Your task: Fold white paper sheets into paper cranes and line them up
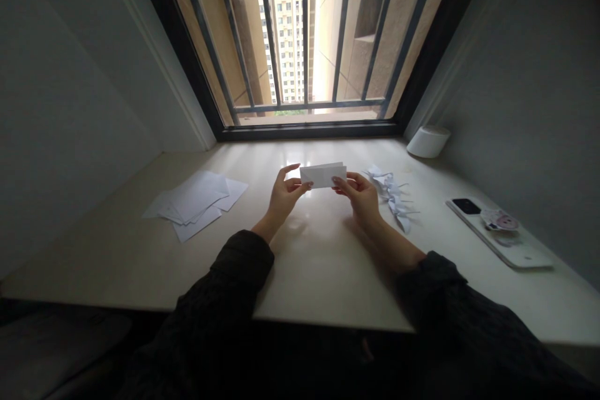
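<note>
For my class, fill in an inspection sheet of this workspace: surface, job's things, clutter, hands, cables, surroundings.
Surface: pale, glossy ledge below the window.
Job's things: folded white paper, held above the ledge; overlapping loose white sheets at left; folded-paper figures at right.
Clutter: smartphone and white round container, both far right.
Hands: left hand and right hand pinch opposite ends of the paper.
Cables: nothing seen.
Surroundings: dark-framed window, bars and buildings outside; walls either side.

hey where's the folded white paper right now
In the head view, the folded white paper is near the centre, below the window, held between the left hand and right hand.
</note>
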A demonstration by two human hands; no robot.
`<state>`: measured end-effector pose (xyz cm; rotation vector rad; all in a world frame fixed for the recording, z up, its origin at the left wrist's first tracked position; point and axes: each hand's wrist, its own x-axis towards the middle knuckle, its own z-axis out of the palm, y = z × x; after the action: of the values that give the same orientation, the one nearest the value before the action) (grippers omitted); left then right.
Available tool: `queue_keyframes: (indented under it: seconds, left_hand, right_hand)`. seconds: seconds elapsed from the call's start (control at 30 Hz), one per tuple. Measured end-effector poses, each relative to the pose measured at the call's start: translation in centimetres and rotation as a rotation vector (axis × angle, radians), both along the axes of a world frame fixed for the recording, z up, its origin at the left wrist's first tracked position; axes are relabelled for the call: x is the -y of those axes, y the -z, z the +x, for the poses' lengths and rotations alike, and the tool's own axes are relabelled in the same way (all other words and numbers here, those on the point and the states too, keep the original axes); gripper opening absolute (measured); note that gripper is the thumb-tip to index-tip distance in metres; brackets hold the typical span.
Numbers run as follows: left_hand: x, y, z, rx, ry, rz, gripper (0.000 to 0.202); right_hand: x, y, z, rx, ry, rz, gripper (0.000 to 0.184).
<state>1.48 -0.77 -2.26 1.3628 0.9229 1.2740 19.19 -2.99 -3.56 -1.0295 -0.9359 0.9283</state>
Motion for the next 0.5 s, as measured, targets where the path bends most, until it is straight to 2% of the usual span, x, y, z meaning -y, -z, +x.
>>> queue_keyframes:
  seconds: [0.07,0.13,0.23,0.37,0.5]
  left_hand:
    - [-0.1,0.2,0.0,-0.024,0.056,0.017,0.060]
    - [-0.3,0.4,0.0,-0.094,0.090,0.046,0.046]
    - [-0.4,0.4,-0.2,-0.208,0.086,0.062,0.030]
    - [-0.3,-0.2,-0.5,-0.231,0.041,0.058,0.032]
    - [0.3,-0.8,-0.5,-0.232,0.028,0.133,0.036]
  right_hand:
    - [0.0,0.0,0.0,0.019,0.044,0.026,0.040]
    - [-0.1,0.1,0.1,0.054,0.072,0.046,0.042]
    - [-0.1,0.1,0.1,0.107,0.072,0.053,0.046]
    - [0.1,0.0,0.0,0.163,0.047,0.038,0.045]
    - [0.4,0.0,-0.2,0.264,0.015,0.054,0.039]
